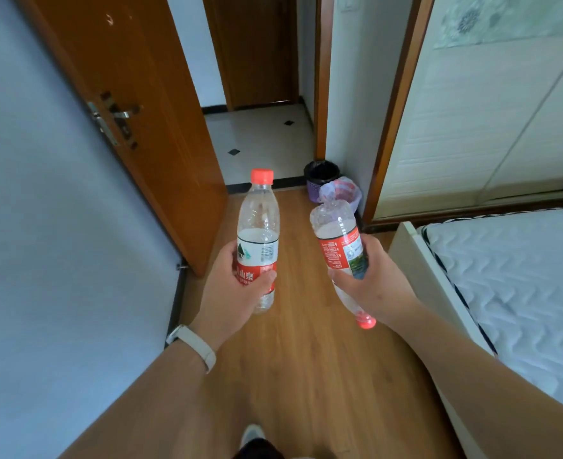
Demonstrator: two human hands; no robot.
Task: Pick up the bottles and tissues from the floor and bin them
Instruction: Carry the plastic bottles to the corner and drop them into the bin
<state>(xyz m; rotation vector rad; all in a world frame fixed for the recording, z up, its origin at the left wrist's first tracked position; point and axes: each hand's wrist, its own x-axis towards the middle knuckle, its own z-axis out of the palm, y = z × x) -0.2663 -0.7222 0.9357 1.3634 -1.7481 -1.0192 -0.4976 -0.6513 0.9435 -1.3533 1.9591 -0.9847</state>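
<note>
Since both bottles are already off the wooden floor (306, 359), the step in hand, as I judge it, is the carry to the bin (321, 183), which stands ahead by the door frame with a dark liner in it. The left hand (230, 293) is wrapped around the lower half of the upright bottle (258, 233), red cap on top. The right hand (369, 279) grasps the inverted bottle (339, 246) around its label, red cap pointing down toward the floor.

To do this well, I would keep both grips firm on the labelled middles (thin plastic dents and slips when squeezed near the ends), bring the hands right over the bin's mouth, and let go of one bottle at a time, low, so neither bounces out. A bag (348, 192) of pale plastic sits just beside the bin, on its right, and partly behind the inverted bottle, so aim for the dark opening and not the bag.

Count: two bottles, one per hand; one bin; one bag. No tissues show on the floor between the hands and the bin, though the stretch near the person's feet is mostly hidden by the arms.
</note>
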